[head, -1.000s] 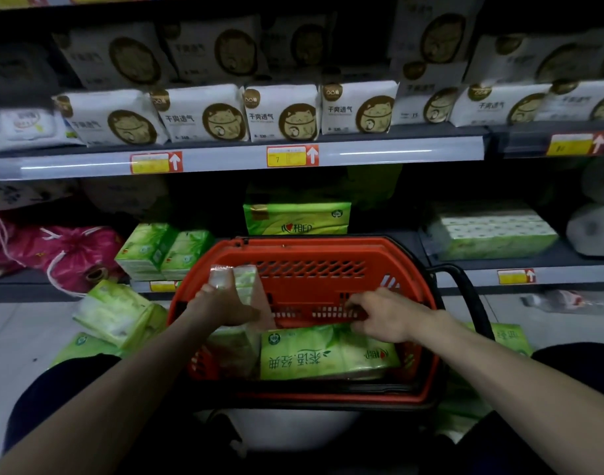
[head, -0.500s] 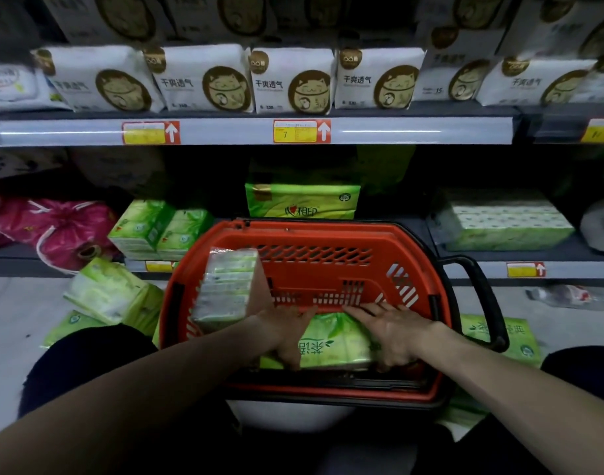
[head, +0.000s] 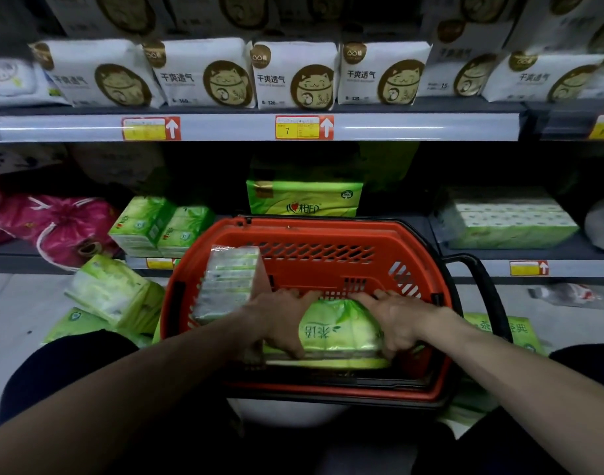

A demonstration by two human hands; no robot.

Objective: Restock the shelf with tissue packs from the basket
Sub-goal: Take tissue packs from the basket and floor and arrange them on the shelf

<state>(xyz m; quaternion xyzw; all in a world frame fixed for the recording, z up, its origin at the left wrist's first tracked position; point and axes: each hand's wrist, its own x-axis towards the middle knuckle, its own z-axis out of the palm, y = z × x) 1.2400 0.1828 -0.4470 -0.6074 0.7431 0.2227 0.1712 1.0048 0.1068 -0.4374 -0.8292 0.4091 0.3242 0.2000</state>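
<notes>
Tissue pack (head: 335, 334) lies flat in the basket (head: 328, 228) at 6 o'clock; our left grip (head: 280, 320) and right grip (head: 396, 320) clasp its ends. We advise lifting level, clear of the upright pack (head: 230, 282) at 9 o'clock.

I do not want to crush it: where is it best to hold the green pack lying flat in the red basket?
Grip the green pack at its two short ends, from above, one hand per side, as the left hand and right hand do. It lies flat and wide, too broad for one hand.
</notes>
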